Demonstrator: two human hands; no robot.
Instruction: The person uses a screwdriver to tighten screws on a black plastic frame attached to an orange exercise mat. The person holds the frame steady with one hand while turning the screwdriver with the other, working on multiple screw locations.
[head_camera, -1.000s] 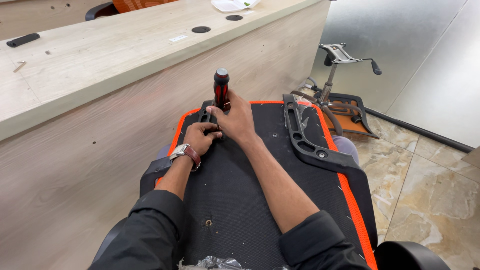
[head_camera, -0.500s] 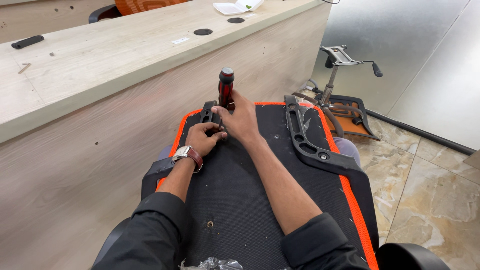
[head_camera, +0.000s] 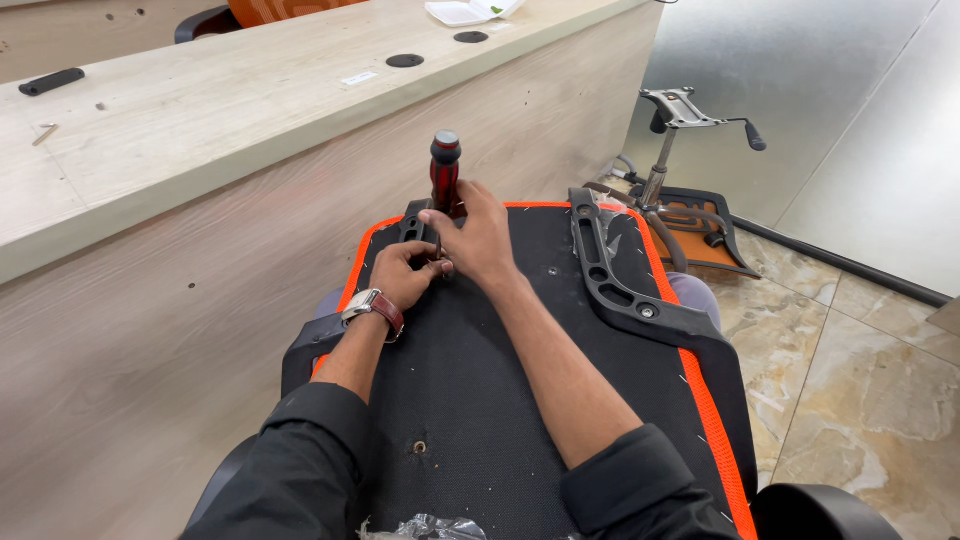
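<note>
An upturned office chair seat, black underneath with an orange edge, lies in front of me. My right hand grips a red and black screwdriver that stands upright over the black armrest bracket at the seat's far left. My left hand, with a wristwatch on a brown strap, is closed around the lower end of the screwdriver at that bracket. A second black armrest bracket lies along the right side of the seat.
A pale wooden desk rises close on the left. A chair base with gas lift and lever stands on the tiled floor behind the seat. A screw hole shows near me.
The screwdriver stays upright at the bracket; my hands have shifted only slightly on it, as if turning.
</note>
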